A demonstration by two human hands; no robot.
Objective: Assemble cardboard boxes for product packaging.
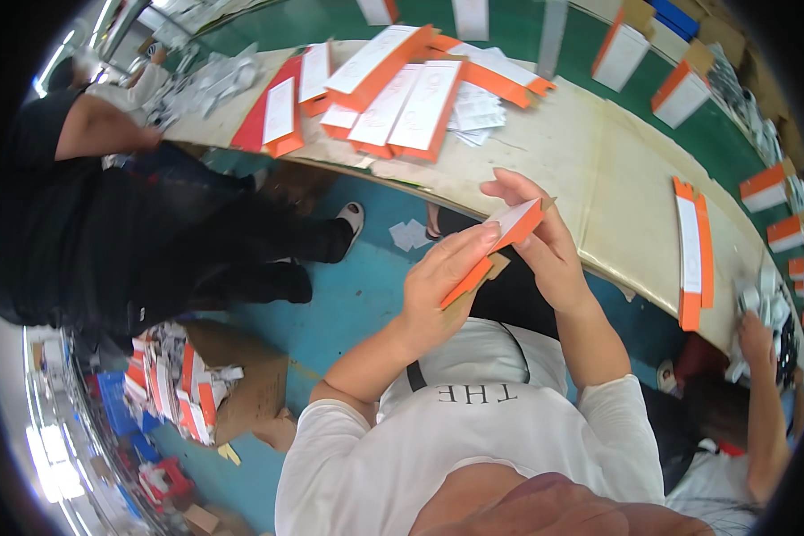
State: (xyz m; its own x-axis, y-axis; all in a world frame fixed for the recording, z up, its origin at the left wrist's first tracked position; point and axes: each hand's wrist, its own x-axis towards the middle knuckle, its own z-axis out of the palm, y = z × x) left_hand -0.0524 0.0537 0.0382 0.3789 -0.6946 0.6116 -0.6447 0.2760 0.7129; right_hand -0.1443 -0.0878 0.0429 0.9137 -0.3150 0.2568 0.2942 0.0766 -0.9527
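My left hand is closed on a small orange-and-white cardboard box, its fingers laid along the white face. On the other side my right hand grips the same box, thumb against its orange side and some fingers raised past the far end. The box is tilted, held in front of my body by the table's near edge. Brown inner flaps stick out at its ends. Parts of the box are hidden by my fingers.
Several orange-and-white boxes lie piled on the table beside folded white papers. More boxes stand on the green conveyor belt. Flattened boxes lie right. A person in black stands left; a filled carton sits behind.
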